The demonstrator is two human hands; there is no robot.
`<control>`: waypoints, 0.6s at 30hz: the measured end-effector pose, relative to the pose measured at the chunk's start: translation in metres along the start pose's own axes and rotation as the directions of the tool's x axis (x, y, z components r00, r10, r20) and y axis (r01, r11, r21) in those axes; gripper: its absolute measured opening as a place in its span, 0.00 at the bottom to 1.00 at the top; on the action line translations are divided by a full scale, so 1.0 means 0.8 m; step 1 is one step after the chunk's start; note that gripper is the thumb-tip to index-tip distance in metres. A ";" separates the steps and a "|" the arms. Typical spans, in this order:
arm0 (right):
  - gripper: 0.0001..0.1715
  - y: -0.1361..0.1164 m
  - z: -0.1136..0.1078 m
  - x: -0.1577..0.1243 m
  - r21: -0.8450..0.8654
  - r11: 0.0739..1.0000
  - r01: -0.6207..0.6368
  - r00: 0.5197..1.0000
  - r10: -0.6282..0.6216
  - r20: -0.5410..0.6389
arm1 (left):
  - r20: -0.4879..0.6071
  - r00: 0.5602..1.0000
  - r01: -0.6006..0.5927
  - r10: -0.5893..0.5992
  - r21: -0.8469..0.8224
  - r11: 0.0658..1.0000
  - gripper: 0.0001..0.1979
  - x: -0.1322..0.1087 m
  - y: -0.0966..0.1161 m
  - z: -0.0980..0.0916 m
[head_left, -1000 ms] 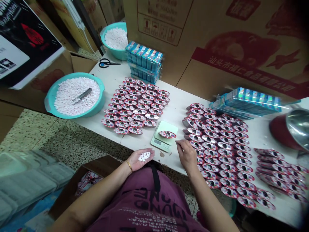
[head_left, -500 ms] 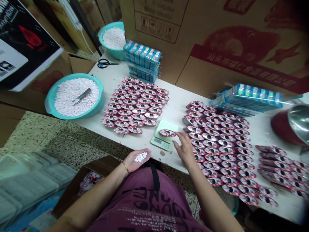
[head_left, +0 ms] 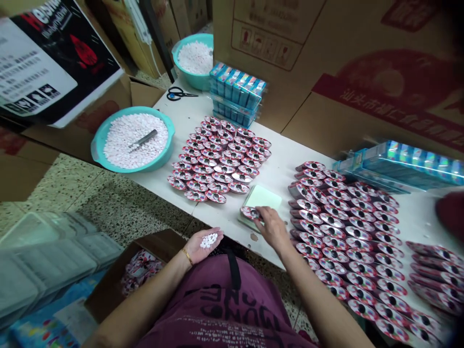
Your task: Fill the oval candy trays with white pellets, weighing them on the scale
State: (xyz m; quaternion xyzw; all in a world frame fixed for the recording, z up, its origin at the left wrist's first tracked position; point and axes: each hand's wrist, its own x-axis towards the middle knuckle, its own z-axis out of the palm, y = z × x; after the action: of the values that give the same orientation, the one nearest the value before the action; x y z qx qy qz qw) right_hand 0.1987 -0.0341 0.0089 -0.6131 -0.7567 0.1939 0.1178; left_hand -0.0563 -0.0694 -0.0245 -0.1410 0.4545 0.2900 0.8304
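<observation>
My left hand lies palm up near the table's front edge, cupping a small heap of white tablets. My right hand pinches one small oval foil-topped container at the near edge of the pale green scale, whose platform is bare. Left of the scale sits a block of many such containers. To its right spreads a larger field of the same containers.
A teal basin of white tablets holds a metal scoop; a second basin stands behind. Scissors, stacked blue packs and more packs line the cardboard boxes. An open carton sits by my lap.
My right hand reached to the scale and drew the container off its platform toward me. The left hand stayed cupped with the tablets. The view shifted left.
</observation>
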 end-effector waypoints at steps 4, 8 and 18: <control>0.19 -0.054 0.047 0.016 0.076 0.994 0.085 0.994 -0.090 0.060 | -0.002 1.000 0.026 -0.026 -0.013 1.000 0.11 0.001 0.014 -0.012; 0.19 -0.097 0.098 0.049 0.138 0.989 0.054 0.998 -0.058 0.025 | -0.014 1.000 0.001 -0.001 -0.011 1.000 0.10 0.011 0.034 -0.012; 0.14 0.018 0.017 -0.151 0.047 0.954 -0.295 0.910 0.296 -0.291 | -0.064 0.998 -0.013 0.028 0.214 0.977 0.08 0.061 0.085 0.011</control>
State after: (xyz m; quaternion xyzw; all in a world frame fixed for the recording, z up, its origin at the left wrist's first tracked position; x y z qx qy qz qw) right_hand 0.2323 -0.1510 -0.0024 -0.7423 -0.6289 0.1166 0.1994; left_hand -0.0710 0.0061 -0.0588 -0.0560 0.5118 0.2433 0.8221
